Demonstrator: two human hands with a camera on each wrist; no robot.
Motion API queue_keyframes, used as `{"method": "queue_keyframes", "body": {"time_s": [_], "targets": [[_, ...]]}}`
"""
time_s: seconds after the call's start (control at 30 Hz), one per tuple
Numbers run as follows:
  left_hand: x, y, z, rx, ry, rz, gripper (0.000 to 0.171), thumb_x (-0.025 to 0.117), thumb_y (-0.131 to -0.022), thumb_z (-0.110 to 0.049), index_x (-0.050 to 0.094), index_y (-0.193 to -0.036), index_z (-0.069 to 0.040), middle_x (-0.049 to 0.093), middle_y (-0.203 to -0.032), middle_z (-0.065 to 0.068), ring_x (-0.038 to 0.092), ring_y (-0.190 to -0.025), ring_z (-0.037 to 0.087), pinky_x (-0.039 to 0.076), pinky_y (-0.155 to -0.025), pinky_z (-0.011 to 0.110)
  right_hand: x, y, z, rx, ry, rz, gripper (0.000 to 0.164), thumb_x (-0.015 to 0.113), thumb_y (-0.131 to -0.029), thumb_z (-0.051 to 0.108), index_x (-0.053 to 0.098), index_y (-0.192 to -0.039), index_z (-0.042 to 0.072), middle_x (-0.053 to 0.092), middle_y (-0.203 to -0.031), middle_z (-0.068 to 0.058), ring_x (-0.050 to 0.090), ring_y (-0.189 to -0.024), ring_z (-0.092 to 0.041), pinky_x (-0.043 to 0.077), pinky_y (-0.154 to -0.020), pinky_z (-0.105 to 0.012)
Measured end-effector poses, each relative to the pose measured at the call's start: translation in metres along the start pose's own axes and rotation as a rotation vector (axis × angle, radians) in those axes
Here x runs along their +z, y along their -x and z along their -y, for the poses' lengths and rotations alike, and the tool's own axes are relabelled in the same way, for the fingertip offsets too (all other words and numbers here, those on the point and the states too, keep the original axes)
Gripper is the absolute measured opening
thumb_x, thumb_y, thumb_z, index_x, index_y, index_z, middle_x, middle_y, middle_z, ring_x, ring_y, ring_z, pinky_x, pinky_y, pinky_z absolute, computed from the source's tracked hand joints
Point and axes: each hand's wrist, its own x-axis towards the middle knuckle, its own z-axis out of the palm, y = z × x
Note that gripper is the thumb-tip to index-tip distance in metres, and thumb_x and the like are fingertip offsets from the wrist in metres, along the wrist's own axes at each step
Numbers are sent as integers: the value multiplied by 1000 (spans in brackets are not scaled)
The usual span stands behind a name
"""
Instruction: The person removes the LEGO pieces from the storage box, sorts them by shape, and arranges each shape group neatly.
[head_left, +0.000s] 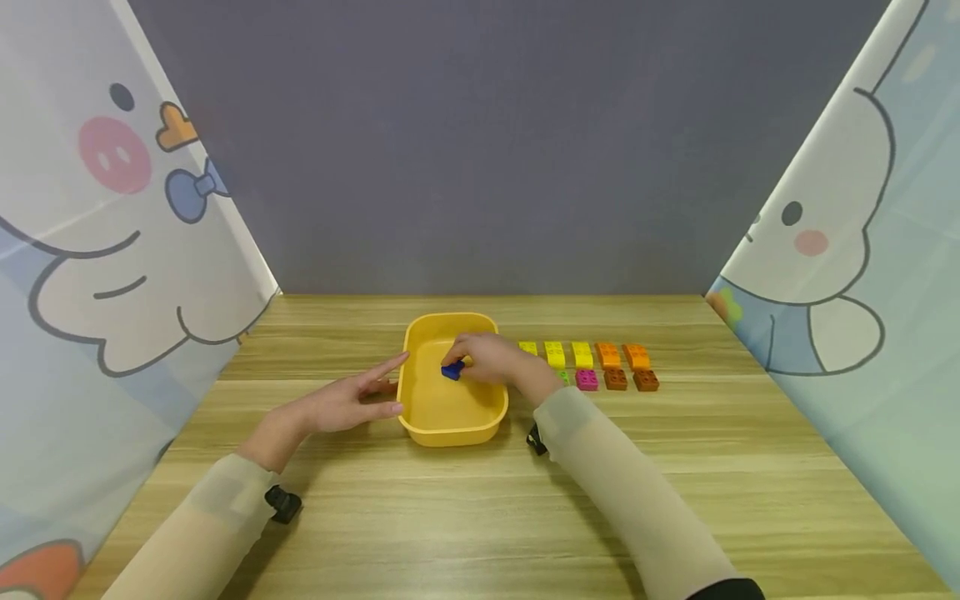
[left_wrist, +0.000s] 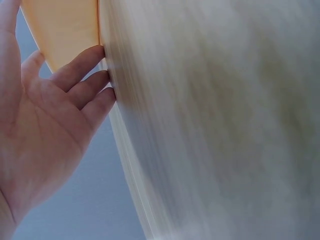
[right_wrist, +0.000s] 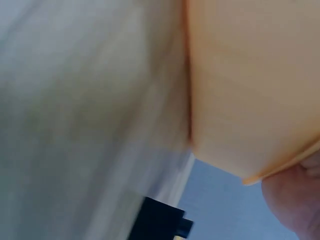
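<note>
Inside the yellow bin (head_left: 450,437), my right hand (head_left: 486,357) pinches a small blue toy brick (head_left: 452,370) between thumb and fingers. Only part of the right hand (right_wrist: 295,197) shows in the right wrist view, at the bin's rim, and the brick is hidden there behind the bin wall (right_wrist: 250,85). My left hand (head_left: 348,403) spreads its fingers along the bin's left side, thumb and fingertips at the rim. From the left wrist view, the left hand's fingers (left_wrist: 82,70) reach to the bin's outer wall (left_wrist: 67,25) and down to the tabletop.
Two rows of toy bricks lie right of the bin. The back row has yellow bricks (head_left: 554,354) and orange bricks (head_left: 608,356); the front row has a green, a magenta brick (head_left: 587,380) and brown bricks (head_left: 616,380). The wooden table (head_left: 420,525) meets a grey back wall (head_left: 487,167).
</note>
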Motion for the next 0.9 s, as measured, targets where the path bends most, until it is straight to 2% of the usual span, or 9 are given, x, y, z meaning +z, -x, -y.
{"method": "queue_keyframes", "body": {"time_s": [0.17,0.27,0.47,0.77,0.9], "targets": [[-1,0,0,-7,-6,1,91,67,-106,-60,11,-176,-45,53,-167,18,45,-158,47,31,-126,78,5,1,-1,56,-1,-18,31,74,-106,18,80,-134,29,69,-137,3,71,-114,-17,60,-99,-39],[-1,-1,0,-9,-16,3,91,67,-105,-61,12,-176,-46,53,-168,18,45,-158,47,31,-125,79,7,1,-2,100,-13,-15,31,75,-106,21,79,-134,33,70,-138,5,71,-107,-14,59,-95,-36],[0,-2,1,-10,-13,3,92,68,-105,-61,13,-177,-43,51,-169,19,45,-159,47,30,-125,80,8,1,-2,159,-38,3,30,80,-103,29,77,-131,39,78,-126,9,72,-107,-12,54,-104,-39],[0,-2,0,4,-20,2,92,67,-105,-60,13,-177,-41,52,-168,18,45,-159,47,30,-125,80,9,0,-2,142,-18,8,27,83,-101,31,74,-124,40,78,-128,14,70,-103,-6,47,-105,-38],[0,-1,0,2,-23,-1,92,68,-105,-60,13,-177,-41,53,-168,17,45,-158,47,31,-125,79,9,1,-2,138,-45,-5,27,84,-100,34,74,-124,39,77,-121,13,70,-105,-8,46,-108,-40]]}}
